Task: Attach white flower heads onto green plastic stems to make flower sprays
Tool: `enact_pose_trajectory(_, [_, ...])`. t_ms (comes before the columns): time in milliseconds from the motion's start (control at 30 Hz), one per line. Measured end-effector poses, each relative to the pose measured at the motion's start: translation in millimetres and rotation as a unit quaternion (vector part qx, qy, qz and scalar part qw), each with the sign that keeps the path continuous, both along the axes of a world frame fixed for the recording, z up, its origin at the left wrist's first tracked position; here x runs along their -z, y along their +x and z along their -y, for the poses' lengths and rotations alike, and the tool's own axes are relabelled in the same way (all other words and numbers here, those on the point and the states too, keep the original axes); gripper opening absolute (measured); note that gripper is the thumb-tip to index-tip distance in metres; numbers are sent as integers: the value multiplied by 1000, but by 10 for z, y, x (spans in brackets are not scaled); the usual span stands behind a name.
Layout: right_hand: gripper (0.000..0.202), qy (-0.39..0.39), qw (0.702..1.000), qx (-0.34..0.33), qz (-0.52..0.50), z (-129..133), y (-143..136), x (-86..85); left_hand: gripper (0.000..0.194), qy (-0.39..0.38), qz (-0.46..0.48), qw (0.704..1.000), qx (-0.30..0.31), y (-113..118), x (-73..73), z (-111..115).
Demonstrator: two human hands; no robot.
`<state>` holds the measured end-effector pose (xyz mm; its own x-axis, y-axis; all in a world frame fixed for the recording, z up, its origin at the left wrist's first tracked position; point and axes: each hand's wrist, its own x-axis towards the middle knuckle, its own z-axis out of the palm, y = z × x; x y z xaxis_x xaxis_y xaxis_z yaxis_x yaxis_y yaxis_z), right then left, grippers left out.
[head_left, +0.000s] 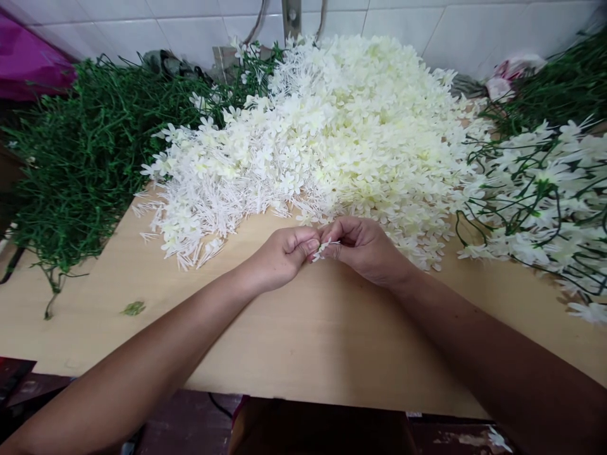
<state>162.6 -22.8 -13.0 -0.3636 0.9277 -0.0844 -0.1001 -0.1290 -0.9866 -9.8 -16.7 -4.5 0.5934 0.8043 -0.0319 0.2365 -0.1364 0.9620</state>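
Observation:
Near the middle of the table, a small white artificial flower (321, 251) is pinched between my two hands. The fingers and thumb of my left hand (283, 258) are closed on its left side. From the other side, my right hand (364, 249) grips it between thumb and fingertips, with a thin white stamen tip sticking out to the right. My fingertips hide part of the flower. Right behind both hands spreads a big heap of white and pale yellow artificial petals (374, 133). Thin white stamen pieces (222, 199) lie mixed in at its left side.
Green plastic stems (90, 151) are piled at the left, with more stems (559, 88) at the far right. Assembled white flowers on green stems (545, 196) lie at the right. A small yellow-green bit (133, 308) rests on the wooden table (265, 354). White tiles (190, 38) stand behind.

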Motion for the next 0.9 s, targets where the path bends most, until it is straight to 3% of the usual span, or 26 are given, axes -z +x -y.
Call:
enact_pose_trajectory(133, [35, 6, 999, 24, 27, -3, -29, 41, 39, 5, -1, 1000, -7, 23, 19, 1])
enact_pose_trajectory(267, [36, 10, 996, 71, 44, -20, -71, 29, 42, -37, 34, 997, -53, 51, -2, -14])
enact_pose_trajectory(433, [27, 96, 990, 95, 38, -5, 3, -117, 49, -48, 59, 991, -106, -20, -66, -91])
enact_pose_trajectory(500, [21, 135, 984, 104, 51, 12, 63, -174, 54, -81, 74, 981, -159, -82, -84, -137])
enact_pose_trajectory(567, [17, 164, 980, 101, 58, 29, 114, -209, 61, -154, 68, 973, -160, -144, -96, -172])
enact_pose_trajectory(700, [6, 197, 978, 21, 68, 62, 157, -249, 68, -267, 65, 959, -65, -227, -120, -180])
enact_pose_trajectory(800, [6, 209, 967, -84, 121, 80, 196, -285, 52, -263, 93, 958, -65, -250, -138, -163])
enact_pose_trajectory(900, [13, 223, 938, -171, 202, 70, 285, -300, 35, -232, 58, 970, -47, -251, -137, -152])
